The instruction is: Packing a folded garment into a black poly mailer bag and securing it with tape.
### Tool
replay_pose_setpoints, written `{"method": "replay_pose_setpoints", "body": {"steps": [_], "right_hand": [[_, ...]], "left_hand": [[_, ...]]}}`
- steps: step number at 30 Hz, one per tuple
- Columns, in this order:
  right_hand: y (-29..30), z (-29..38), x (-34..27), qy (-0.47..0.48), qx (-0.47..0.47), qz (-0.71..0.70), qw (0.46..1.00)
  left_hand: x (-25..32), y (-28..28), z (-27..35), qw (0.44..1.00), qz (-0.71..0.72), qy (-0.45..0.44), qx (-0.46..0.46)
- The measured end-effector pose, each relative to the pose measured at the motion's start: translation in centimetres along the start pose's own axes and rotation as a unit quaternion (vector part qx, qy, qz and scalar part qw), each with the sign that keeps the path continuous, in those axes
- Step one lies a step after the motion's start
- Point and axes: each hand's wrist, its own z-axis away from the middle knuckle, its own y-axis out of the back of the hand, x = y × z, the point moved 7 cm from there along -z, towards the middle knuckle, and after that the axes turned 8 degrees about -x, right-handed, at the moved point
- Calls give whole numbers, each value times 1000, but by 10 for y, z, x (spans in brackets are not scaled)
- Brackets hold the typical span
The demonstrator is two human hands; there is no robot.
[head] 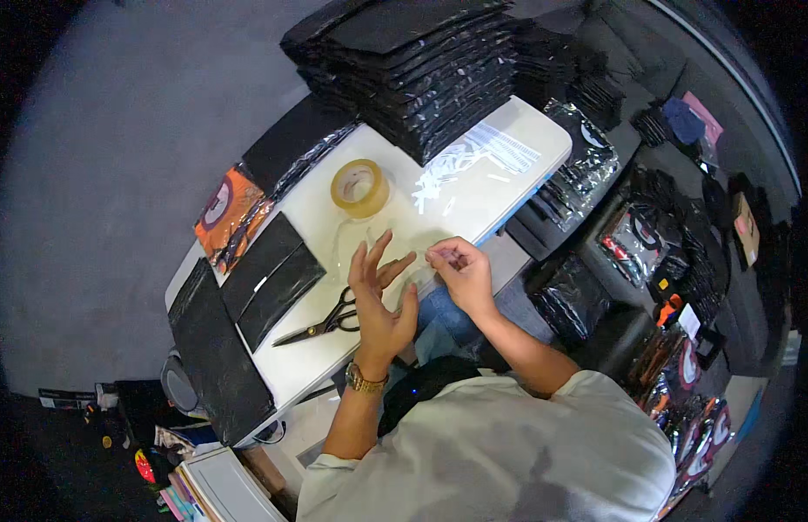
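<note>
My left hand (385, 303) is raised over the white table (404, 235) with its fingers spread, a gold watch on the wrist. Beside it, my right hand (466, 271) has thumb and forefinger brought together near the table's edge; whether something thin and clear is between them I cannot tell. Black-handled scissors (325, 324) lie left of my left hand, partly hidden behind it. A roll of clear packing tape (359, 188) rests flat beyond both hands. Left of the scissors is a folded black packet (273, 280) with a small white label on it.
A tall stack of black packets (410, 72) stands at the table's far end. Near it lie loose white paper strips (446, 166) and printed sheets (502, 145). An orange bagged item (229, 212) and black packets (214, 355) line the left edge. Bagged goods (639, 241) crowd the right.
</note>
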Motion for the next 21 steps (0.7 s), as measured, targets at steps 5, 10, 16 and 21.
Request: {"method": "replay_pose_setpoints", "body": {"steps": [5, 10, 16, 21], "right_hand": [[85, -7, -1, 80, 126, 37, 988], [164, -21, 13, 101, 130, 31, 986], [184, -32, 25, 97, 118, 14, 988], [186, -39, 32, 78, 109, 38, 990]], "left_hand": [[-4, -8, -19, 995, -90, -29, 18], [-47, -10, -29, 997, 57, 44, 38], [-83, -33, -30, 986, 131, 95, 33], [-93, -35, -30, 984, 143, 99, 30]]}}
